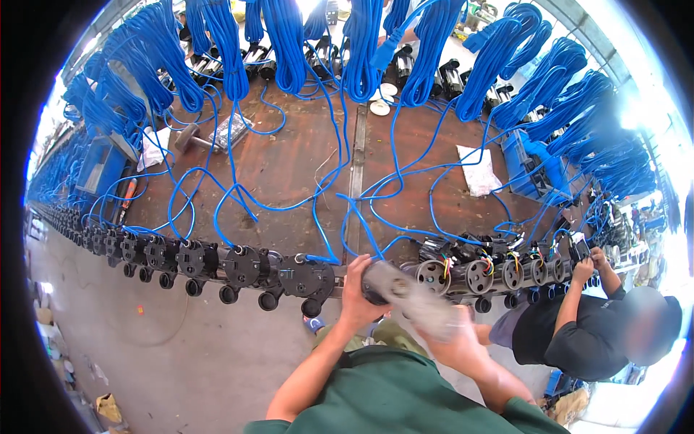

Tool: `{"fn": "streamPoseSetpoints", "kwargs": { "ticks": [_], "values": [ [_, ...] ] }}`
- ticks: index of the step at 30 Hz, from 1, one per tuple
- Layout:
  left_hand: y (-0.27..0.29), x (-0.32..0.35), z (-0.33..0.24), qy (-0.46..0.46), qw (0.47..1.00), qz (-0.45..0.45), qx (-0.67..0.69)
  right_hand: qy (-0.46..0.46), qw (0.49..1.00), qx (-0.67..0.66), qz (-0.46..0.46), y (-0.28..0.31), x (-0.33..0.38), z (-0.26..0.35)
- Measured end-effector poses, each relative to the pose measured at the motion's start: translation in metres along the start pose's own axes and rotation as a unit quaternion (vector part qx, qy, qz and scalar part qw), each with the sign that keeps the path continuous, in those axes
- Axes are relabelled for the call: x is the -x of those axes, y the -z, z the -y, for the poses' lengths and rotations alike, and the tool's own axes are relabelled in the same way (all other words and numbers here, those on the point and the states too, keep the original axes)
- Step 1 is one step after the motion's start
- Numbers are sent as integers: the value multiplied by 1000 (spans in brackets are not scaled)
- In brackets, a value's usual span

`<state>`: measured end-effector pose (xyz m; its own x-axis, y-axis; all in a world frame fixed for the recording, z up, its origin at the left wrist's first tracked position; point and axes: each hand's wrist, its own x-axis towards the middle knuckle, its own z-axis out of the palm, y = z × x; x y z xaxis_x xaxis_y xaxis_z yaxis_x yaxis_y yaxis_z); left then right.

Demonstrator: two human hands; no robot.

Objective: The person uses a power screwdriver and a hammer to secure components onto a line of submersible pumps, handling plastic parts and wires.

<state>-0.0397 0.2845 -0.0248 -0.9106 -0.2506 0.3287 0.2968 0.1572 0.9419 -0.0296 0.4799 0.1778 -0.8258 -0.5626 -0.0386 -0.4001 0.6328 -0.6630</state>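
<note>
Grey motor body at table front edge, gap in pump row. Left hand wrapped round its left end, fingers curled tight on housing. Right hand blurred, lower right; fingers seem closed on other end, cannot tell for sure. Long axis runs upper left to lower right, hand to hand. Left hand nearer the row. Blue cables trail behind. Co-worker's hand far right.

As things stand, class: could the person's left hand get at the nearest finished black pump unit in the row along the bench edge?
Probably yes. The left hand grips a grey cylindrical part right beside that black pump unit, and nothing lies between them, though the hand would first have to let go of the part.
</note>
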Motion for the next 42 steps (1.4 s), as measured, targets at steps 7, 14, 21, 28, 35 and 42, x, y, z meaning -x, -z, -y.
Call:
{"fn": "streamPoseSetpoints", "kwargs": {
  "ticks": [7, 14, 21, 28, 35, 42],
  "values": [
    [3, -13, -12, -22, 998, 12, -50, -191, 969, -55, 146, 9, -22, 15],
    [0, -14, -15, -23, 997, 9, -80, -136, 983, -109, -54, 41, 3, 16],
    [9, -33, -26, -19, 991, 81, -105, -276, 947, -163, 27, 17, 12, -43],
    [17, -13, -25, 104, 989, 92, -44, -238, 906, -343, -75, -9, 49, -63],
    [-10, 67, 36, 511, 855, 93, 4, -404, 818, -403, -76, -38, 59, -74],
    [-21, 126, 130, 316, 940, 121, -37, -429, 825, -367, -24, -57, 69, -90]
  ]
}}
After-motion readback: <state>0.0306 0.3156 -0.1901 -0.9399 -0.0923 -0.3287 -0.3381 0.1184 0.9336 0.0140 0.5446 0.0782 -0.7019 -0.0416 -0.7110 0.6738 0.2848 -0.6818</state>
